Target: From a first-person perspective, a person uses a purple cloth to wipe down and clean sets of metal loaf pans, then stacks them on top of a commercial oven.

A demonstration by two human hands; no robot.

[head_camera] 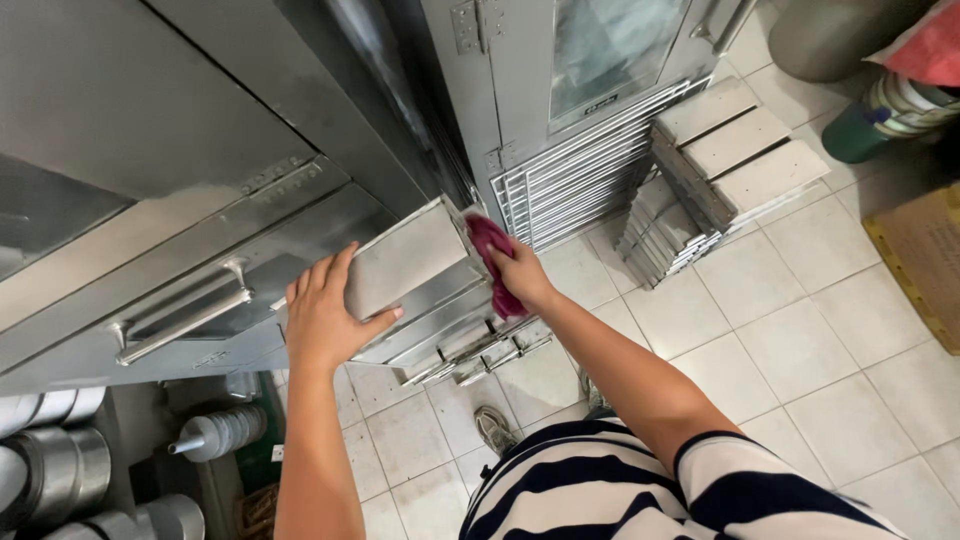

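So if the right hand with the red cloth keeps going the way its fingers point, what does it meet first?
The right hand points up and away, pressing the red cloth on the end of the metal tray. Past that corner, likely the oven's grey side panel; depth is unclear.
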